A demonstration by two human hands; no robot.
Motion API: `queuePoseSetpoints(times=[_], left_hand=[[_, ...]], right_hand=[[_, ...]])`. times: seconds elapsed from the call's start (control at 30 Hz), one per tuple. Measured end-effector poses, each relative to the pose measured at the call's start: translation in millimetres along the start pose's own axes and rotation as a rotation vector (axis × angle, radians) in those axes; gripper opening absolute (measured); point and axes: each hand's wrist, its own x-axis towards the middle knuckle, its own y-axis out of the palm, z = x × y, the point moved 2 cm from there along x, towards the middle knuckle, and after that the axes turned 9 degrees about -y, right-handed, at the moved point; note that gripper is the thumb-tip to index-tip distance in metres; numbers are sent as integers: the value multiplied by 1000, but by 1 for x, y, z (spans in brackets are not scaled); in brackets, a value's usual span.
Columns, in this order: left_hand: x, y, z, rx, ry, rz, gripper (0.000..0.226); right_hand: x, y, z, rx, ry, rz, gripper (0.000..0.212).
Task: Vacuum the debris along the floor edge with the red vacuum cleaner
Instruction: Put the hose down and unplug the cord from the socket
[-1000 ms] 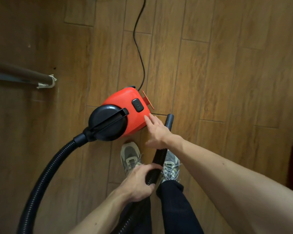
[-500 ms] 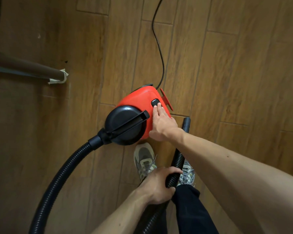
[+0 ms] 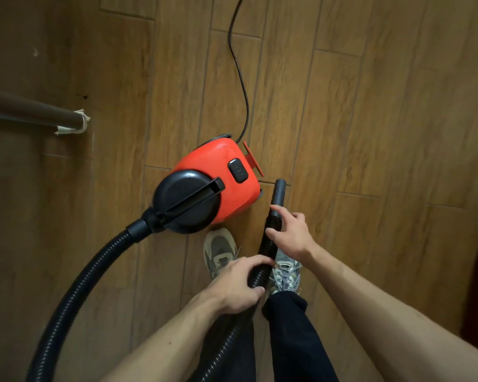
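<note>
The left hand [image 3: 240, 285] grips the hose [image 3: 267, 250] with curled fingers. The right hand [image 3: 290, 238], farther along, lays thumb and forefinger on it, but whether it truly grips I cannot tell. The nozzle [image 3: 278, 191] points far, just right of the red vacuum cleaner [image 3: 238, 199] on the floor [image 3: 370, 133].

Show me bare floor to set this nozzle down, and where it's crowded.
Bare: the wide floor right of the power cord and nozzle; also the strip between the brown pole and the red vacuum cleaner. Crowded: by the shoes, where the left hand and right hand hold the hose.
</note>
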Motion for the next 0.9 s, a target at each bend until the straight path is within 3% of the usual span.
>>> queuePoseSetpoints(times=[0.13,0.23,0.7,0.9], left_hand=[[0,-2,1,1,6,12,58],[-3,-2,5,-25,-1,45,57],[-21,12,21,77,-10,14,70],[-11,43,19,184,-10,-93,70]], right_hand=[[-15,13,-10,356,10,43,58],[-21,18,-13,488,34,60,62],[-35,29,-33,662,-39,-47,80],[-39,24,-60,645,-27,-43,73]])
